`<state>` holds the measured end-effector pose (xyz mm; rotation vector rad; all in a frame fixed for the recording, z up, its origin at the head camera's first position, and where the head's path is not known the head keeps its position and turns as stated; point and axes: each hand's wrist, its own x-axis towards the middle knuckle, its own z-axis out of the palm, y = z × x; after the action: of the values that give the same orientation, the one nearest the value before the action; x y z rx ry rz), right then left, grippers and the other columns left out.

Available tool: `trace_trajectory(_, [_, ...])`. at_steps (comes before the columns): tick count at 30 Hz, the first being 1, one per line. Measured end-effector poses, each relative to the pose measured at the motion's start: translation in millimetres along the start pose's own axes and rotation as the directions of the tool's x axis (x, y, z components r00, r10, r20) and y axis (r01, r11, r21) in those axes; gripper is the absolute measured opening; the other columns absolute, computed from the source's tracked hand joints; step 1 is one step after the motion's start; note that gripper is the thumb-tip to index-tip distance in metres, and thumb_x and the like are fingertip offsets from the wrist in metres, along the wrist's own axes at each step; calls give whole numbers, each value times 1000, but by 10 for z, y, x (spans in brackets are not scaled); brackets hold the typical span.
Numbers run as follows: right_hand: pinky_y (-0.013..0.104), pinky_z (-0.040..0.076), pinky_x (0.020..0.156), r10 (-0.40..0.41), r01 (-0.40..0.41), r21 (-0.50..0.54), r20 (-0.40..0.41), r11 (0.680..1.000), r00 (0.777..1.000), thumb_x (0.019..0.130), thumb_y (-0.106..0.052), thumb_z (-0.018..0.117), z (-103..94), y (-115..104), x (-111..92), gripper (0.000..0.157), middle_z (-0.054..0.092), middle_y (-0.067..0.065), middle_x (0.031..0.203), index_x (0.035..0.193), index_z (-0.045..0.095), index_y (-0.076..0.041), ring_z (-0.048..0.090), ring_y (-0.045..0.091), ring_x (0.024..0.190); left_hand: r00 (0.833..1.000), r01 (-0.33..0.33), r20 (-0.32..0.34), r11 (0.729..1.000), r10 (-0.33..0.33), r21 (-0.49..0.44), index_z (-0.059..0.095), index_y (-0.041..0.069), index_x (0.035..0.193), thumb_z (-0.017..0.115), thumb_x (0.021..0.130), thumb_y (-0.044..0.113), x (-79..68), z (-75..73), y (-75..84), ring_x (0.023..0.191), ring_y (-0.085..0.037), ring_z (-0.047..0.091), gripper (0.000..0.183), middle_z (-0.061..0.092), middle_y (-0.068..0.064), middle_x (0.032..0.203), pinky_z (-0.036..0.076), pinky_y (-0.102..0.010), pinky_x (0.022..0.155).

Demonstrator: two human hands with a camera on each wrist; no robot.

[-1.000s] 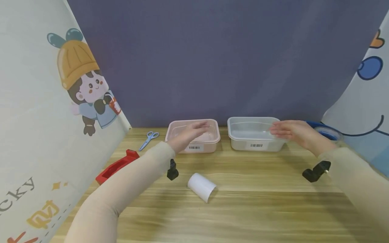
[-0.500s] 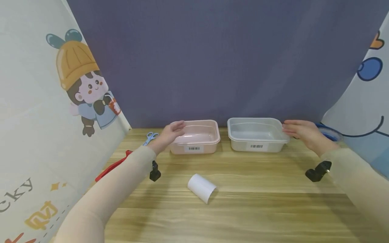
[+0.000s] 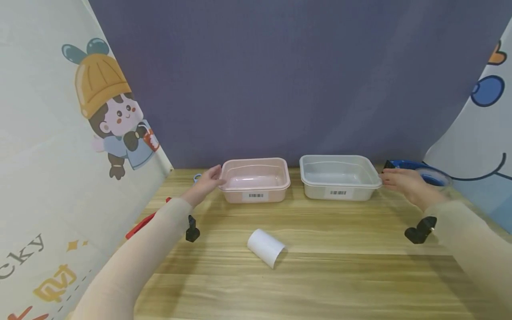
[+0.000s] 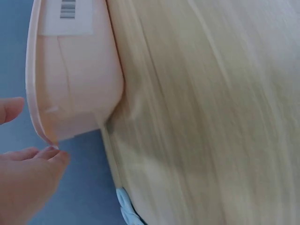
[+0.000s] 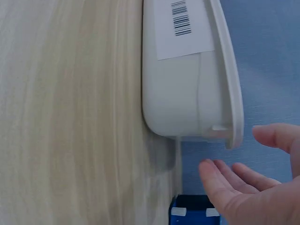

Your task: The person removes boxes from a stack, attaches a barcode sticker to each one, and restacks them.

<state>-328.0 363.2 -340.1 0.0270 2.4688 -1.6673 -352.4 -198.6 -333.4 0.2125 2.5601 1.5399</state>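
Observation:
Two plastic bins stand side by side at the back of the table, a pink bin (image 3: 277, 195) and a white bin (image 3: 314, 191), each with a barcode label in front. At the pink bin's left end is my left hand (image 3: 203, 185), thumb raised above the rim; in the left wrist view its fingertips (image 4: 57, 157) appear to touch the rim's corner. My right hand (image 3: 409, 186) reaches to the white bin's right end. The right wrist view shows its thumb and extended fingers (image 5: 218, 180) spread apart, with a gap to the rim.
A curved white sheet (image 3: 266, 248) lies mid-table. Light-blue scissors (image 4: 126, 206) are mostly hidden behind my left hand. My left sleeve partly covers a red holder (image 3: 140, 226). Behind my right hand are a blue object (image 3: 401, 164) and a clear-and-blue ring (image 3: 435, 177). A dark curtain (image 3: 272, 80) hangs behind.
My left hand has moved left from over the pink bin to its left end and lowered. My right hand has shifted right and down beside the white bin. Both bins stay put.

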Motion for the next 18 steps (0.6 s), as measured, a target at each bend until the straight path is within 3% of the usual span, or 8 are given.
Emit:
trace_trajectory(1, [15, 55, 83, 8, -8, -2, 13, 1000, 1000, 101, -23, 49, 2, 14, 6, 66, 39, 30, 145, 148, 19, 12, 56, -16, 79, 1000, 10, 8, 1000, -10, 4, 9, 0, 154, 53, 98, 14, 0, -11, -27, 148, -35, 16, 73, 15, -19, 161, 17, -46, 123])
trace_trajectory(3, [19, 56, 85, 24, -25, 4, 32, 1000, 999, 100, -25, 51, 6, 39, 10, 54, 63, 15, 122, 141, 37, 8, 60, -11, 80, 999, 27, 22, 1000, -28, 11, 7, -1, 154, 53, 98, 16, -1, -27, -76, 148, -36, 17, 74, 16, -21, 160, 18, -48, 122])
trace_trajectory(6, [22, 56, 84, 42, -42, 3, 64, 999, 997, 100, -27, 52, 3, 74, -1, 47, 65, -18, 92, 134, 44, 5, 65, -4, 83, 998, 28, 61, 1000, -27, -14, 8, -4, 153, 51, 100, 16, 4, -37, -141, 147, -37, 21, 71, 18, -23, 159, 22, -49, 121])
trace_trajectory(8, [23, 56, 86, 52, -52, -1, 93, 999, 994, 101, -29, 49, 2, 94, -9, 54, 66, -19, 91, 138, 39, 9, 66, -2, 86, 996, 21, 88, 999, -17, -45, 9, -5, 152, 48, 101, 15, 10, -37, -173, 146, -37, 23, 67, 19, -24, 158, 25, -48, 120])
trace_trajectory(10, [25, 57, 88, 54, -54, -2, 116, 999, 992, 102, -30, 46, 7, 110, -9, 64, 67, -16, 95, 143, 25, 15, 67, 0, 89, 994, 11, 111, 996, -1, -86, 11, -8, 151, 45, 102, 11, 17, -33, -199, 144, -37, 27, 63, 20, -27, 157, 28, -46, 119])
trace_trajectory(12, [28, 57, 89, 60, -65, 42, 115, 997, 992, 103, -28, 46, 21, 119, 4, 66, 68, -11, 95, 143, 21, 18, 68, 3, 89, 993, 19, 118, 990, -2, -137, 13, -9, 150, 43, 102, 9, 25, -30, -215, 143, -37, 29, 60, 22, -28, 156, 30, -45, 118])
trace_trajectory(15, [28, 58, 88, 63, -73, 110, 94, 991, 994, 102, -22, 47, 47, 118, 32, 58, 68, -10, 89, 140, 27, 16, 69, 5, 86, 992, 25, 124, 983, -3, -181, 12, -12, 149, 40, 103, 7, 31, -32, -236, 142, -38, 30, 57, 23, -30, 155, 31, -45, 117])
trace_trajectory(18, [24, 59, 82, 71, -79, 184, 49, 980, 996, 100, -17, 50, 77, 103, 53, 39, 69, -9, 81, 128, 41, 9, 70, 5, 80, 992, 50, 120, 974, -24, -220, 11, -11, 150, 40, 103, 7, 38, -37, -255, 142, -38, 30, 58, 23, -30, 155, 30, -45, 118])
